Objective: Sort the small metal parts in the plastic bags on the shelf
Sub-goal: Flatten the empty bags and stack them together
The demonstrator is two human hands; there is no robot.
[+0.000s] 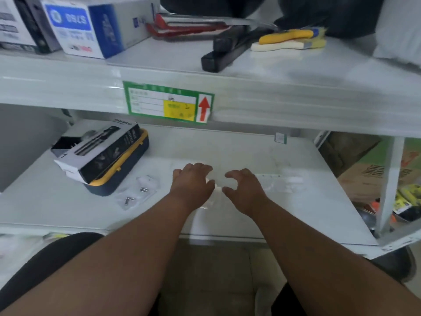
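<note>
Left hand [192, 182]: I am seeing it lying knuckles-up on the lower shelf [57, 201], fingers curling onto a clear plastic bag [217, 190]; whether it is actually pinching, I cannot tell.
Right hand [245, 189]: fingers are curling above the same bag; grip unclear.
Metal parts [143, 189]: 2 are sitting in small bags [136, 192] left of my hands.
Yellow-edged case [118, 169]: lying beside them.
</note>
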